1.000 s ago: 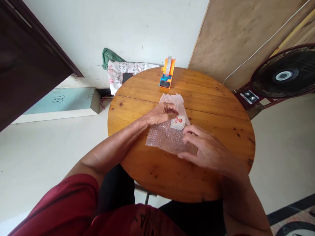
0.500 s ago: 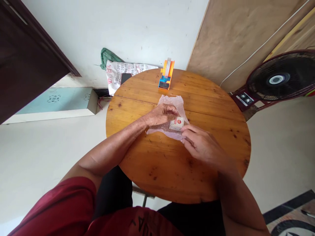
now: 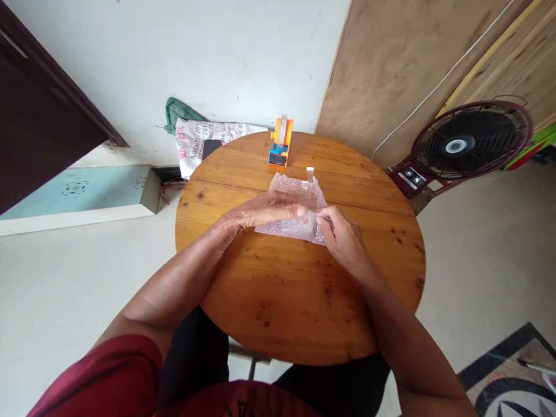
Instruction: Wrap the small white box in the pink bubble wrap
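Observation:
A sheet of bubble wrap [image 3: 286,227] lies on the round wooden table [image 3: 278,289], its near part folded up over itself. The small printed box is no longer plainly visible; wrap and hands cover that spot. My left hand [image 3: 278,208] rests across the wrap with fingers stretched out to the right, its fingertips partly hidden. At the wrap's right edge, my right hand [image 3: 341,231] has thumb and fingers pinched on the plastic. A small white piece [image 3: 310,174] stands at the far edge of the wrap; its kind is unclear.
An orange and blue tape dispenser [image 3: 281,142] stands near the table's far edge. Behind the table are a printed white sack [image 3: 191,139] and a green bag [image 3: 180,113]. A dark red fan [image 3: 471,139] is to the right, a pale blue box [image 3: 78,188] to the left.
The bubble wrap has been folded over the small box, which showed between my hands before. My left fingers have straightened, and the white piece has come into view. The camera view has shifted.

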The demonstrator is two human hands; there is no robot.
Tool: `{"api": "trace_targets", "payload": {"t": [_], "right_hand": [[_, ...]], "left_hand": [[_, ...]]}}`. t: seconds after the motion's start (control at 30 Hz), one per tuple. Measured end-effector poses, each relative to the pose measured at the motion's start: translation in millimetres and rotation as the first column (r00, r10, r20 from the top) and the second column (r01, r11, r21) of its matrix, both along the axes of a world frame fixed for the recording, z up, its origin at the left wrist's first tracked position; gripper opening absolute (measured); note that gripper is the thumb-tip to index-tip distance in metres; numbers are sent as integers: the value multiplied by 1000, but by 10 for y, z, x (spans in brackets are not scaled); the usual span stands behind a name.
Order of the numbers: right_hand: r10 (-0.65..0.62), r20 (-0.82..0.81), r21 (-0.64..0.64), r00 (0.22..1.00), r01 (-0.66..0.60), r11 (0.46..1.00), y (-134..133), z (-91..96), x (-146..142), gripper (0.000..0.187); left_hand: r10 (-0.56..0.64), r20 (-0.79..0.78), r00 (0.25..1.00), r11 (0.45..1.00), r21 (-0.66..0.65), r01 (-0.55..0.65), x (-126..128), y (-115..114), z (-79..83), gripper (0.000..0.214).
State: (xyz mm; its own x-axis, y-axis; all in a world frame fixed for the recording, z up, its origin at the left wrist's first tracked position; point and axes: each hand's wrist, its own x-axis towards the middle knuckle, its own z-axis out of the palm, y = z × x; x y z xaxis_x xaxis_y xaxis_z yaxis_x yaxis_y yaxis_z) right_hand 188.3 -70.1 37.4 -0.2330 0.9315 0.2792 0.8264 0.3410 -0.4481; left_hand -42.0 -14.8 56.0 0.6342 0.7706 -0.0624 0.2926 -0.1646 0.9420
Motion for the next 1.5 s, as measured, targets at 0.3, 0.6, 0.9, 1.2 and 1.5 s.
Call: {"api": "trace_targets", "payload": {"t": [0.3, 0.6, 0.9, 1.2, 1.5], "right_hand": [[-112, -249, -15, 962, 112, 994, 89, -82, -27, 21], [-155, -504, -280, 850, 9, 960, 173, -78, 38, 25], [-137, -347, -122, 928, 100, 988, 254, -193, 63, 22], [-193, -255, -49, 948, 186, 981, 292, -224, 94, 19], [-42, -105, 221, 994, 64, 973, 266, -260, 87, 20]], "left_hand": [[103, 63, 993, 995, -1, -103, 141, 24, -215, 25], [181, 42, 983, 983, -34, -179, 197, 62, -288, 28], [204, 48, 978, 977, -78, -200, 201, 102, -336, 36], [189, 81, 979, 978, -102, -181, 202, 117, -374, 36], [201, 84, 976, 977, -91, -194, 227, 105, -388, 39]]}}
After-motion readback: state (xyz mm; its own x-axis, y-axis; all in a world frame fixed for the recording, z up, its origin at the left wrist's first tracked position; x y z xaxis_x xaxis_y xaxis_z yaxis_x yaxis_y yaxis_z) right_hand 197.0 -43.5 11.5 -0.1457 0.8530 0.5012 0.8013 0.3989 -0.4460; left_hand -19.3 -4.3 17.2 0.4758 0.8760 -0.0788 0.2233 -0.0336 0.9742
